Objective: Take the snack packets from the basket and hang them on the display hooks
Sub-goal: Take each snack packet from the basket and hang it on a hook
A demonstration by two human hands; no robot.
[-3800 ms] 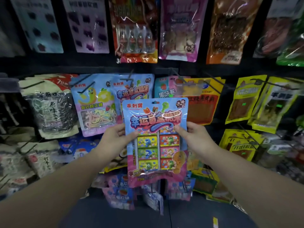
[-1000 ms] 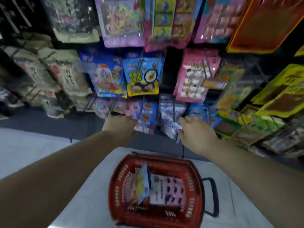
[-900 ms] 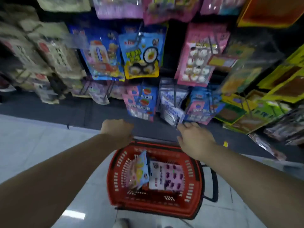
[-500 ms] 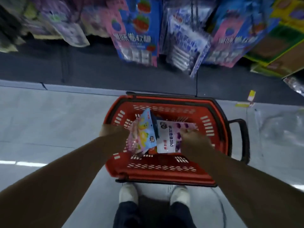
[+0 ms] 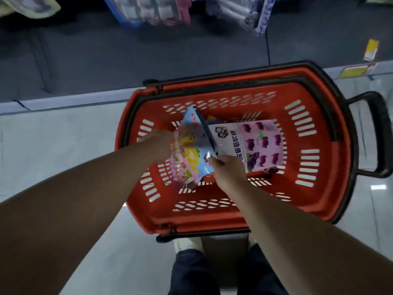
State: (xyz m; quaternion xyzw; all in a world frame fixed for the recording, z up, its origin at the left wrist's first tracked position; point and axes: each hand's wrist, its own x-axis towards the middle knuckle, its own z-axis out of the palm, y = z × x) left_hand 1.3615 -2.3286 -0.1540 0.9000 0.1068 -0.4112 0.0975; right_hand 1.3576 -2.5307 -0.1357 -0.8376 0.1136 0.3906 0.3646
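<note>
A red plastic basket stands on the floor right in front of me. Inside it, a light-blue and pink snack packet stands tilted on edge at the left. A purple grape gummy packet lies flat beside it. My left hand grips the blue packet's left side. My right hand pinches that packet's near right corner and covers part of the purple packet. Other items under the packets are mostly hidden.
The lowest hanging packets of the display show along the top edge, above a dark shelf base. The basket's black handle sticks out to the right. My shoes stand just behind the basket on the pale tiled floor.
The candy packet I held at the hooks is gone from my hands. My view swung down from the display to the basket, and both hands dropped in and took hold of the blue packet.
</note>
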